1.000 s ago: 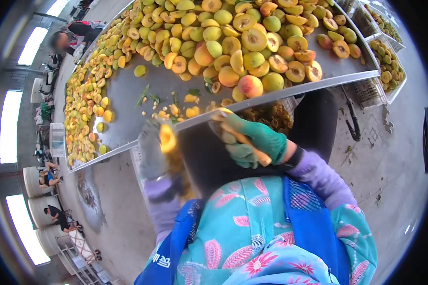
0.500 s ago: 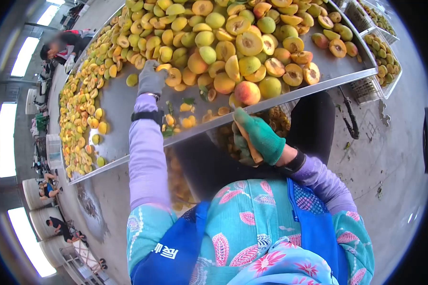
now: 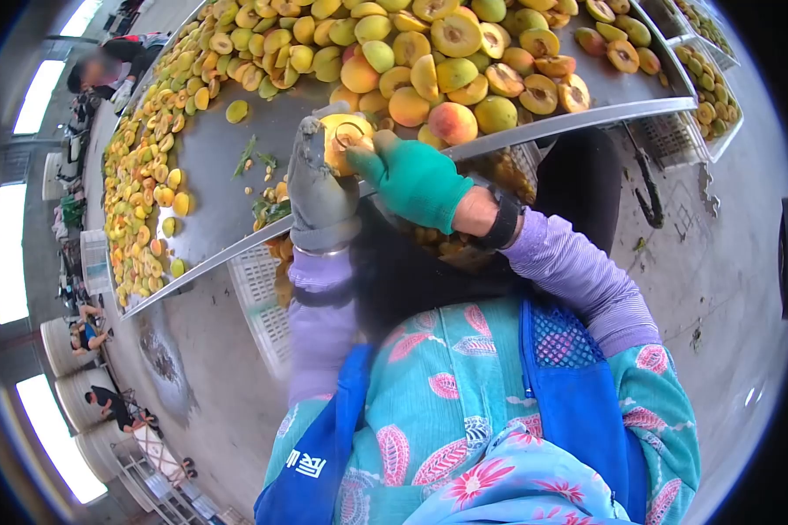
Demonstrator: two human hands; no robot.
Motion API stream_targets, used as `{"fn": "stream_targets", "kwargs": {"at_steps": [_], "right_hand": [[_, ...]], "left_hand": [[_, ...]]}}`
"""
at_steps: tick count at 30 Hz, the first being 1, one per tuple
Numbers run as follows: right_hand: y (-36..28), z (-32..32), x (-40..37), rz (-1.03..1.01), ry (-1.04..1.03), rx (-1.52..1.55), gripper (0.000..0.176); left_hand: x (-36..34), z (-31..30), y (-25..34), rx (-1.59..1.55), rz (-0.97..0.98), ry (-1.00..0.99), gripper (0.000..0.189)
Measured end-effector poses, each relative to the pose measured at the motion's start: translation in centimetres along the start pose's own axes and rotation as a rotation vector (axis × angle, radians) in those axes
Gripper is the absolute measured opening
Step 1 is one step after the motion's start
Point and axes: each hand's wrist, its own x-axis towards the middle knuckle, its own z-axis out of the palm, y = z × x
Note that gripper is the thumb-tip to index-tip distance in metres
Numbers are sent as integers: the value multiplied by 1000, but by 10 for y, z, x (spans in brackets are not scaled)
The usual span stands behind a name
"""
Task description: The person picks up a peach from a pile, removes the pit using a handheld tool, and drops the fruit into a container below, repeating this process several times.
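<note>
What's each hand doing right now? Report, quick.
Left hand: closed, holding a piece of fruit.
Right hand: closed, up against the fruit; whether it grips anything is hidden.

Free to slide left over the bare tray, but blocked ahead by piled fruit, nearer by the metal rim.

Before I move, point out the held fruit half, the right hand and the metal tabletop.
Fruit half (image 3: 335,149), head view: on its orange cut face.
Right hand (image 3: 420,184), head view: on the back of its green glove.
Metal tabletop (image 3: 208,157), head view: on a bare stretch of its surface.
</note>
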Motion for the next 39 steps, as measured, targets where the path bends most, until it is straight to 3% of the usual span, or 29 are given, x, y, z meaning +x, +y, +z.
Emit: {"fn": "stream_targets", "kwargs": {"at_steps": [3,6,7,9,10,12,14,17,18,21,22,25,26,29,30,33,34,35,37,38,39], "right_hand": [[3,-4,-6,-70,-14,-59,43],[-8,-11,-9,-58,-48,-31,42],[-11,-10,-9,-46,-58,-3,42],[-16,-3,-7,170,-90,234,42],[-18,0,-7,283,-101,352,42],[0,21,-15,-51,117,211,44],[-14,22,-21,223,166,410,46],[-43,-17,-20,790,-222,1112,41],[-23,4,-21,776,-300,1543,38],[-18,-8,-28,574,-592,2130,36],[-16,-4,-29,551,-604,2185,36],[-13,-2,-31,510,-715,2170,36],[-19,-10,-33,584,-671,2044,34],[-11,-3,-31,418,-884,2234,34],[-13,-1,-29,408,-888,2216,35],[-33,-8,-36,476,-962,2230,36],[-33,-13,-43,469,-939,2086,34],[-21,-17,-51,575,-903,2033,36],[12,-21,-64,771,-817,1905,40],[25,-19,-62,915,-685,1880,40],[35,-15,-65,1083,-558,1847,40]], "left_hand": [[-3,8,-2,31,1,59,34],[-4,10,3,225,178,84,29],[-3,12,4,162,134,160,29],[-1,19,2,36,46,302,29],[-1,22,0,130,116,354,28],[-2,28,2,52,82,354,27],[-5,35,2,69,75,380,25],[6,17,0,173,-134,23,28],[13,6,3,70,-362,-163,34],[13,3,10,-124,-441,-254,40],[10,4,9,-68,-402,-252,55],[3,4,14,-114,-356,-181,47],[1,2,15,25,-319,-246,52],[0,-1,23,-38,-318,-309,50],[-2,-2,24,-92,-291,-266,42],[-27,-4,31,-296,-373,118,39],[-46,-17,30,-331,-330,325,35],[-64,-36,42,-112,-280,338,36],[-71,-108,59,591,-399,200,37],[-65,-139,57,1078,-557,45,36],[-61,-137,53,1239,-429,28,36]]}}
